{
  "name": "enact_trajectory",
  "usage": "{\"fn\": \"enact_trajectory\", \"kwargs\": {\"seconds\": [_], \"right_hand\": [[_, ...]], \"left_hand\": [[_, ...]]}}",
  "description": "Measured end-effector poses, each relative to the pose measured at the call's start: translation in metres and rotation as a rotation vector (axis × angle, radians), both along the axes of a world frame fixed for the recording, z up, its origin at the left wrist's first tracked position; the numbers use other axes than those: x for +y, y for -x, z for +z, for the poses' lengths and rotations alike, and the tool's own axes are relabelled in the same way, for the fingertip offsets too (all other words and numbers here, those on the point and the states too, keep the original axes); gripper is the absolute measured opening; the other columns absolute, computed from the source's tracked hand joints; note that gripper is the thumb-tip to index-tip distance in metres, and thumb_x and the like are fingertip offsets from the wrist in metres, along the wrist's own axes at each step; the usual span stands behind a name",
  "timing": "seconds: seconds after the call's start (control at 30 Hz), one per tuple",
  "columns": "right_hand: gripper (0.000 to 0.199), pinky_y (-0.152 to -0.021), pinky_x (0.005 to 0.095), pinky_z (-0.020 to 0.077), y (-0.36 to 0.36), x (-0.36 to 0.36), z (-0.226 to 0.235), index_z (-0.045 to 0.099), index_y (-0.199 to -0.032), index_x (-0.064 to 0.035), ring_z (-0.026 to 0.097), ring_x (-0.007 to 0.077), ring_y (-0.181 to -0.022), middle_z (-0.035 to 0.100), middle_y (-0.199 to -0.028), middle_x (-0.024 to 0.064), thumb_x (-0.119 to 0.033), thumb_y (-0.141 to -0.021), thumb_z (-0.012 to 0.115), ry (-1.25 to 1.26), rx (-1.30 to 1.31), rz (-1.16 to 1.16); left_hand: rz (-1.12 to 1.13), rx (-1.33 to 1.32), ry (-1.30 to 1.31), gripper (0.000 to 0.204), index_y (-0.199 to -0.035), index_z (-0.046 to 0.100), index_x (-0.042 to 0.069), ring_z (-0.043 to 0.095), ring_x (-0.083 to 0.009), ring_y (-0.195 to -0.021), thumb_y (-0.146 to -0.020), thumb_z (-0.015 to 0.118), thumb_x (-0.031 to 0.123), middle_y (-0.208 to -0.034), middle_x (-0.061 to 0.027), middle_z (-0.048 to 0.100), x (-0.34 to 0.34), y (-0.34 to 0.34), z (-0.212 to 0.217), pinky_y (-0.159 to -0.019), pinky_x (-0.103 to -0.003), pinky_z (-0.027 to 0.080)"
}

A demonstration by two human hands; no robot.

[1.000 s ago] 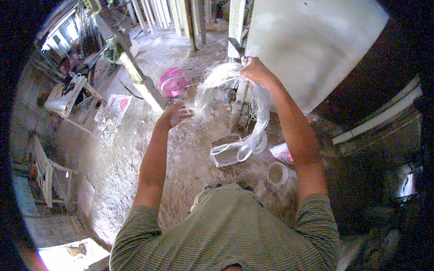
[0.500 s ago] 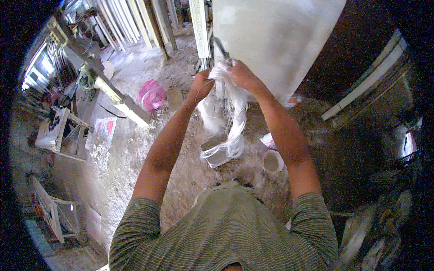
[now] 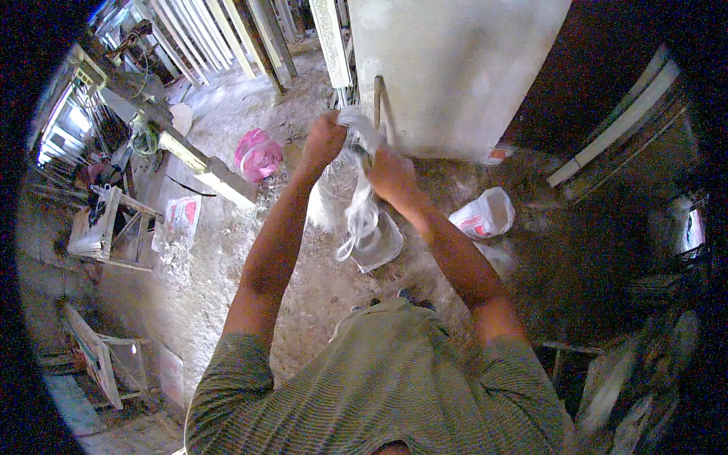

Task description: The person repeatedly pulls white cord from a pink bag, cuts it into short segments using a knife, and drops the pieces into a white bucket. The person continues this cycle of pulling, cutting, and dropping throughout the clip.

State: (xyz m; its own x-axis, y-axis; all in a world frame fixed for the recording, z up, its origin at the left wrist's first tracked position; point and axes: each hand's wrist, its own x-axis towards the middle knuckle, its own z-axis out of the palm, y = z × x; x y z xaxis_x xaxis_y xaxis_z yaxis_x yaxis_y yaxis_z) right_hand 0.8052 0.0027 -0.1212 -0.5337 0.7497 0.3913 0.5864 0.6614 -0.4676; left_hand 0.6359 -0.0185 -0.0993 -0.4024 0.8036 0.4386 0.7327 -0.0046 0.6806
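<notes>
My left hand [image 3: 326, 139] is closed around the upper end of a bundle of long white fibre strands [image 3: 362, 216]. The strands hang down in a loose, tangled tail. My right hand [image 3: 390, 173] is closed beside the bundle, a little lower and nearer to me. A narrow, dark, blade-like tool [image 3: 361, 158] shows at its fingers, against the strands; most of it is hidden. Below the tail, a shallow whitish container [image 3: 379, 249] lies on the floor, with strand ends hanging over its edge.
A large pale panel [image 3: 447, 68] stands ahead, with a thin stick [image 3: 378, 98] upright before it. At right sits a white container with red print [image 3: 482, 216]. A pink plastic bundle [image 3: 258, 155], a post [image 3: 186, 155] and a wooden frame [image 3: 125, 227] are at left.
My right hand has moved down and toward me, along the strands, with the dark tool. My left hand has shifted slightly left. The view has also shifted.
</notes>
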Motion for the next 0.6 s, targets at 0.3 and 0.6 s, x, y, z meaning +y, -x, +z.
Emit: {"fn": "enact_trajectory", "kwargs": {"seconds": [0.3, 0.6], "right_hand": [[0.044, -0.083, 0.0458, 0.0489, 0.031, 0.034, 0.059, 0.060, -0.114, -0.0039, 0.065, 0.0354, -0.087, 0.067, -0.095, 0.0177, -0.030, -0.079, 0.062, -0.136, 0.033, -0.009], [0.040, -0.104, 0.0570, 0.0273, 0.039, 0.052, 0.084, 0.063, -0.099, -0.0017, 0.063, 0.0362, -0.094, 0.064, -0.099, 0.0213, -0.037, -0.082, 0.059, -0.116, 0.063, 0.079]], "left_hand": [[0.179, 0.026, -0.125, 0.053, -0.110, 0.052, -0.002, 0.055, -0.0377, -0.099, -0.070, 0.077, 0.023, -0.110, -0.0234, 0.055, -0.044, 0.010, -0.011, -0.082, -0.043, 0.043], [-0.063, -0.828, -0.111, 0.037, -0.110, 0.059, 0.000, 0.060, -0.0157, -0.091, -0.081, 0.072, 0.020, -0.100, -0.0047, 0.066, -0.061, -0.008, -0.001, -0.084, -0.030, 0.046]]}}
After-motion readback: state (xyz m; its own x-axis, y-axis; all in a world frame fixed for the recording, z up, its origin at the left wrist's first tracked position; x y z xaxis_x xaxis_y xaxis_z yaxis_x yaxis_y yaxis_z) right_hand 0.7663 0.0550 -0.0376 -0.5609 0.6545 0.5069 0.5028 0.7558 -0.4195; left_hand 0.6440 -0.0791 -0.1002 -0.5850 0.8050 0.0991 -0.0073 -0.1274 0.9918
